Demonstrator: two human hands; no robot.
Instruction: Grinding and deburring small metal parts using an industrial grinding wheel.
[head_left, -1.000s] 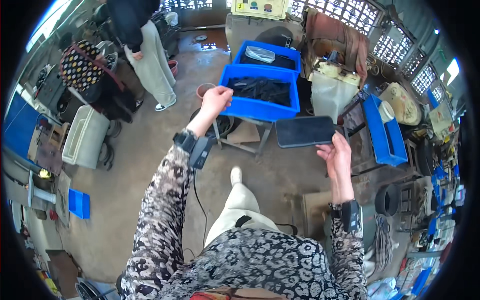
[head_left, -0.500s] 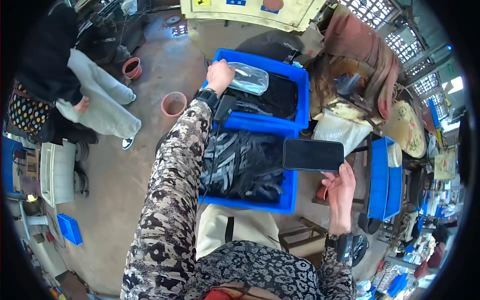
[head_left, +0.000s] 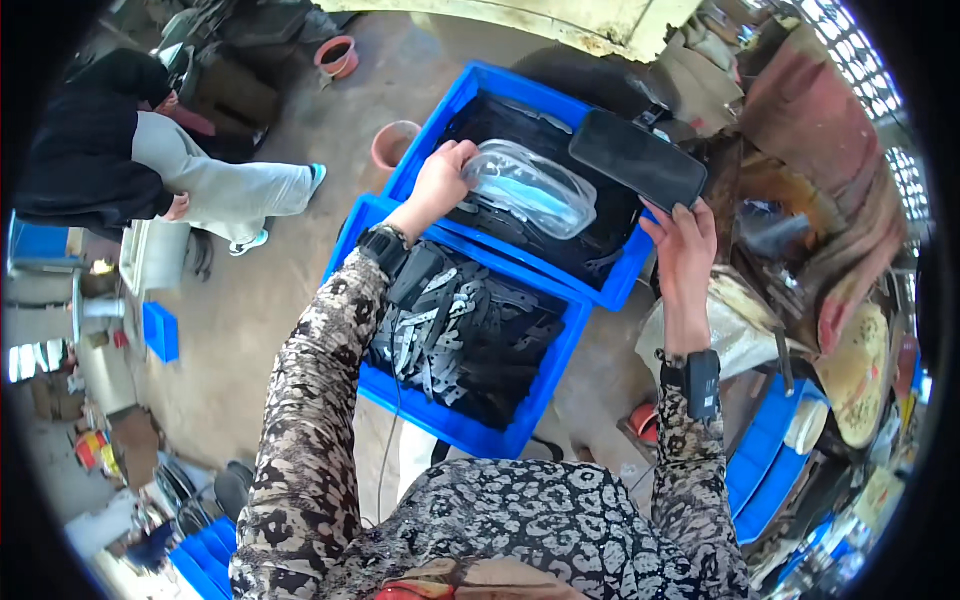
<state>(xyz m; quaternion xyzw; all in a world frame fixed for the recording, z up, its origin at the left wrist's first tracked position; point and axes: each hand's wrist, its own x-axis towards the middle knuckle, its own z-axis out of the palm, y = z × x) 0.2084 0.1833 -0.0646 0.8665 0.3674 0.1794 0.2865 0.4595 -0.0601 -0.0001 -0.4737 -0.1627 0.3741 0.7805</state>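
Note:
My left hand (head_left: pixel 437 188) pinches the near-left end of a clear plastic box (head_left: pixel 535 190) with something pale blue inside. The box sits over dark flat pieces in the far blue crate (head_left: pixel 425 148). In my right hand (head_left: pixel 684 265) is a black smartphone (head_left: pixel 638 158), gripped by its lower right corner, its dark face upward over that crate's right side. Closer to me, a second blue crate (head_left: pixel 553 378) overlaps the far one's edge. Grey and black flat strips (head_left: pixel 435 325) fill it in a loose heap.
A person in a black top and light trousers (head_left: pixel 200 170) bends at the left. Reddish pots (head_left: pixel 394 146) stand on the floor beyond my left arm. At right are a reddish cloth (head_left: pixel 835 150) over a worn machine and blue bins (head_left: pixel 765 440). A cable hangs by my left wrist.
The phone has moved forward, from above the near crate's right edge to over the far crate, and is tilted. My view has turned; the left hand still holds the plastic box.

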